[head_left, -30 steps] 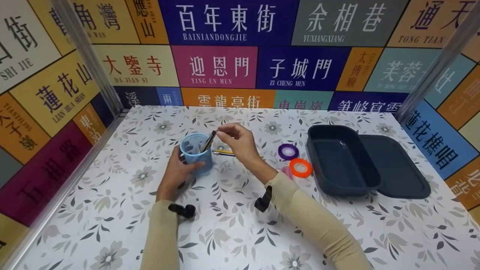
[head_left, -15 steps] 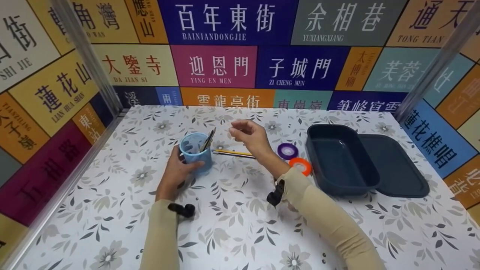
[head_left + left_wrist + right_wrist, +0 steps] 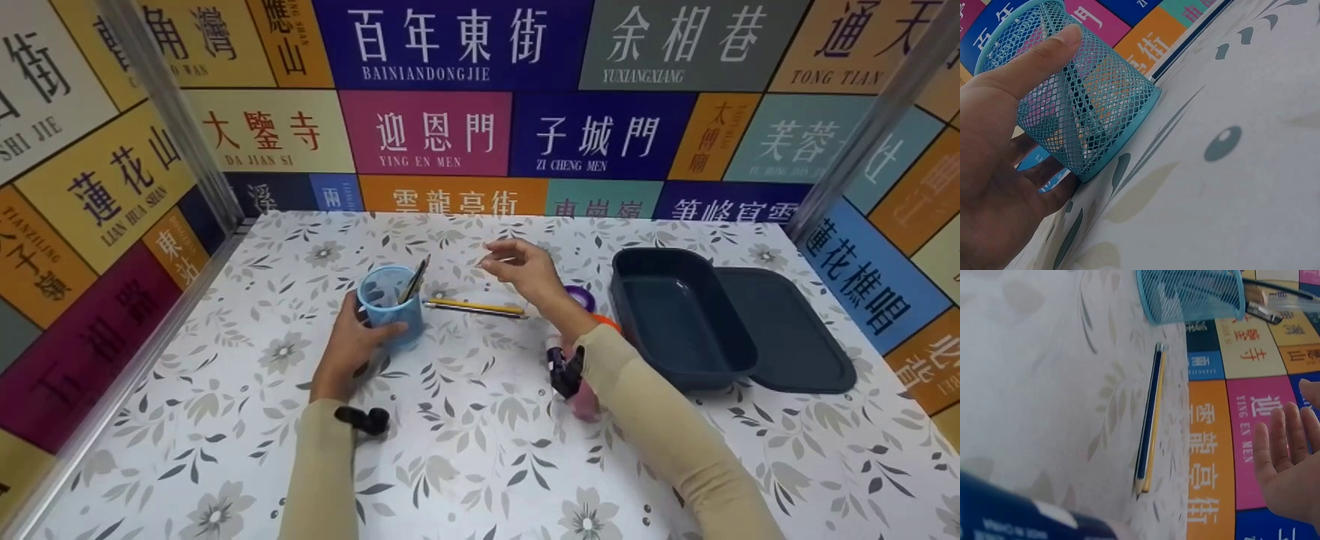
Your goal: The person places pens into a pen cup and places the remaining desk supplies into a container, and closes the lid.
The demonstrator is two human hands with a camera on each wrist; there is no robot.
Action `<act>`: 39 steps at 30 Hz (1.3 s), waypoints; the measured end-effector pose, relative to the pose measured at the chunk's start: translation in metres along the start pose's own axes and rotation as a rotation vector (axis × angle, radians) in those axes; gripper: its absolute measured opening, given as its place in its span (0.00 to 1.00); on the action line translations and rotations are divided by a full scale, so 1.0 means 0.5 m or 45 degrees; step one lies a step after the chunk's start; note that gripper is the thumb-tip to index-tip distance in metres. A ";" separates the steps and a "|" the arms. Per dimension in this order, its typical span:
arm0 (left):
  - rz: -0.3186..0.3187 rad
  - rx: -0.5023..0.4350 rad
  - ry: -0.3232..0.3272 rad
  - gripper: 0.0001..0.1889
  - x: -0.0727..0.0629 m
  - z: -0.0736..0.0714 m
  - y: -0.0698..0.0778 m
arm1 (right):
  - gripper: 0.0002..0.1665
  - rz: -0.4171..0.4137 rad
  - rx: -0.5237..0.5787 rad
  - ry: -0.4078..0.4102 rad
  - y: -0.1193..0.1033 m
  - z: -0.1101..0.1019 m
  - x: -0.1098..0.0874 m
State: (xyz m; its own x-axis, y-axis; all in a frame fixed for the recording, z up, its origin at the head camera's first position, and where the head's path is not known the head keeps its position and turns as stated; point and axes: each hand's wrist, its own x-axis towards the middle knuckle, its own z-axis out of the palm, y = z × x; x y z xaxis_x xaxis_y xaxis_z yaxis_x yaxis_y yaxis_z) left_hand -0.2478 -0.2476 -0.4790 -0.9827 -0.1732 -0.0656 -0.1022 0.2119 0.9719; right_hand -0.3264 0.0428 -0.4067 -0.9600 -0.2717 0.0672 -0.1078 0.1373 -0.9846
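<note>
My left hand (image 3: 352,341) grips the light-blue mesh pen cup (image 3: 391,319), its thumb across the near side and its other fingers behind. The cup's round rim and mesh wall (image 3: 1103,101) fill the upper left of the left wrist view. Several slim pens (image 3: 414,281) lean out over the cup's right side. To the right, my right hand (image 3: 529,277) hovers above the table with loosely bent fingers and nothing visible in them. Below and left of it lie two pencils side by side, a yellow pencil (image 3: 495,306) and a dark blue pencil (image 3: 1150,416).
A purple tape roll (image 3: 581,297) and an orange tape roll (image 3: 607,322) are partly hidden by the right forearm. Beside that forearm lie a white-capped tube (image 3: 553,352) and a pink item (image 3: 585,405). Farther right, a dark blue box (image 3: 682,315) overlaps its flat lid (image 3: 802,330).
My right hand has let go of a pen in the cup and moved right, uncovering the pencils. The pen stays leaning in the cup; my left hand keeps its hold.
</note>
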 end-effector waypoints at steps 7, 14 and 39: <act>-0.015 0.020 -0.002 0.56 0.001 -0.002 0.003 | 0.23 0.157 -0.004 0.041 0.025 -0.019 0.021; -0.025 0.036 -0.001 0.57 -0.002 -0.001 0.004 | 0.28 0.296 0.041 -0.002 0.043 -0.036 0.036; -0.053 -0.029 -0.018 0.58 -0.002 -0.004 0.005 | 0.31 0.685 -0.123 -0.062 0.080 -0.044 0.065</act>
State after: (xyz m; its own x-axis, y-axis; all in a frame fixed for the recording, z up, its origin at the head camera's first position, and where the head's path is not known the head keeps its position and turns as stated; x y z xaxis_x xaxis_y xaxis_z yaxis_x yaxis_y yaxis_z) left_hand -0.2467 -0.2488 -0.4762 -0.9798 -0.1679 -0.1089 -0.1396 0.1831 0.9731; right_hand -0.3677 0.0605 -0.4403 -0.8735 -0.1826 -0.4513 0.3693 0.3556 -0.8586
